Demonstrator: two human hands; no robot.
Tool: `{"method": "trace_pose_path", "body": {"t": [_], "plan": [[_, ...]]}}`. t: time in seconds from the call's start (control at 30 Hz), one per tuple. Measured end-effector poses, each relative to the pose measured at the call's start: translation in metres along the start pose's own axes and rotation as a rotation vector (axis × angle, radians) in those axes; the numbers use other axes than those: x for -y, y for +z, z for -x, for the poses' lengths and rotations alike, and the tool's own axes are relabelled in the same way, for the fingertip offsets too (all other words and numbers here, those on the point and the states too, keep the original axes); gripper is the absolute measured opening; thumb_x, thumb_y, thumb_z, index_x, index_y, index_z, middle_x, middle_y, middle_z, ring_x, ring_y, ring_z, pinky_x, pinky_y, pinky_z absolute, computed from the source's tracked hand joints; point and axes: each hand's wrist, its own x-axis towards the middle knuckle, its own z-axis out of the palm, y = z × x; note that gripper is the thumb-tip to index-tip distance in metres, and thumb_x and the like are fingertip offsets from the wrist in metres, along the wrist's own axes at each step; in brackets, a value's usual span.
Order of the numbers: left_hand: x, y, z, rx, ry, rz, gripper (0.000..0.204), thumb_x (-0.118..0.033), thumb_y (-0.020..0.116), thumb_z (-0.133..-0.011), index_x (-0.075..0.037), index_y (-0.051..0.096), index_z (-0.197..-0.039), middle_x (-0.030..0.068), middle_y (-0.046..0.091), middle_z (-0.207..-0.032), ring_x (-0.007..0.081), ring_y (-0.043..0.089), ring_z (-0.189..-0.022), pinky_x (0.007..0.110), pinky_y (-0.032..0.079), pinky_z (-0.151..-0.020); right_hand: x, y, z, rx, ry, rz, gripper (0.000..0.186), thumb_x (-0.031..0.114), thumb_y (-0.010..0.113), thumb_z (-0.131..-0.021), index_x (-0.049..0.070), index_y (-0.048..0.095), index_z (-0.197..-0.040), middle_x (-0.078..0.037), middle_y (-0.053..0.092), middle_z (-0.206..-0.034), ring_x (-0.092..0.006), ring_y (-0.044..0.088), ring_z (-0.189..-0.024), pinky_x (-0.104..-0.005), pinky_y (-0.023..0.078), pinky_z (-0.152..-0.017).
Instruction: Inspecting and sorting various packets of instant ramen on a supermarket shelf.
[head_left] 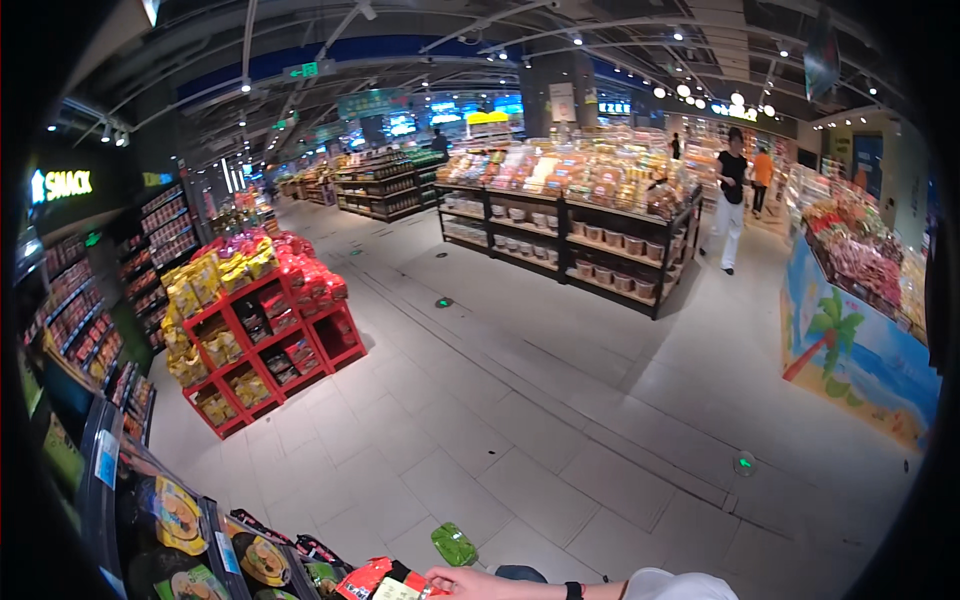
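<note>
At the lower edge my right hand [458, 581] reaches in from the right, its forearm wearing a dark wristband [574, 591]. Its fingers are closed on the edge of a red and black snack packet [375, 577] with a pale label on its front. Just beyond the hand shows a green packet [454, 543], seen against the floor; what it rests on cannot be made out. To the left of the red packet, several dark packages with food pictures [265, 561] fill a shelf [222, 545]. My left hand is out of view.
A red display stand [318, 362] with yellow and red bags stands ahead left. Beyond the aisle is a long dark rack [560, 262] of packaged food. At right stands a beach-painted counter [842, 345]. A person in black and white [733, 185] walks in the aisle.
</note>
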Motion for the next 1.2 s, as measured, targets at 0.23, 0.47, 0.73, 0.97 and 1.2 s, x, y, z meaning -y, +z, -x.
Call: {"method": "trace_pose_path", "body": {"t": [0.23, 0.47, 0.73, 0.97, 1.2], "plan": [[0.014, -0.023, 0.001, -0.071, -0.093, -0.068, 0.065, -0.031, 0.062, -0.076, -0.003, 0.036, -0.128, 0.0267, 0.028, -0.130, 0.0384, 0.029, -0.120, 0.044, 0.024, -0.100, 0.007, -0.016, -0.024, 0.193, 0.038, -0.306, 0.034, 0.027, 0.063, -0.079, 0.003, 0.052, -0.101, -0.003, 0.057, -0.087, -0.0098, 0.052, -0.080, -0.0239, 0.044, -0.068], [0.020, -0.040, 0.001, -0.099, -0.151, -0.100, 0.069, -0.034, 0.063, -0.075, -0.003, 0.035, -0.129, 0.0292, 0.025, -0.132, 0.0408, 0.027, -0.122, 0.045, 0.024, -0.100, 0.021, -0.001, -0.031, -0.060, -0.039, -0.415, 0.036, 0.021, 0.064, -0.078, 0.000, 0.051, -0.105, -0.008, 0.061, -0.090, -0.0128, 0.057, -0.083, -0.0268, 0.045, -0.074], [0.014, -0.045, -0.002, -0.113, -0.076, -0.021, 0.057, -0.034, 0.057, -0.079, -0.004, 0.036, -0.124, 0.0216, 0.036, -0.118, 0.0322, 0.033, -0.109, 0.040, 0.028, -0.090, 0.040, 0.015, -0.045, -0.368, -0.160, -0.346, 0.019, 0.016, 0.071, -0.067, 0.004, 0.061, -0.077, 0.000, 0.054, -0.063, -0.0093, 0.049, -0.058, -0.0258, 0.041, -0.053], [0.015, -0.048, -0.002, -0.054, -0.038, 0.127, 0.042, -0.030, 0.051, -0.083, -0.003, 0.041, -0.114, 0.0136, 0.041, -0.100, 0.0244, 0.040, -0.091, 0.033, 0.035, -0.076, 0.080, 0.027, -0.025, -0.371, -0.341, -0.496, 0.020, 0.014, 0.068, -0.070, 0.002, 0.062, -0.085, -0.002, 0.058, -0.076, -0.0075, 0.051, -0.069, -0.0233, 0.041, -0.061], [0.012, -0.047, 0.003, 0.160, 0.024, 0.587, 0.029, -0.026, 0.046, -0.087, -0.003, 0.046, -0.105, 0.0057, 0.047, -0.083, 0.0165, 0.047, -0.073, 0.026, 0.042, -0.062, 0.062, 0.009, -0.046, -0.431, -0.231, -0.589, 0.018, 0.013, 0.060, -0.079, 0.001, 0.060, -0.092, -0.002, 0.060, -0.083, -0.0084, 0.054, -0.075, -0.0222, 0.043, -0.065]]}}
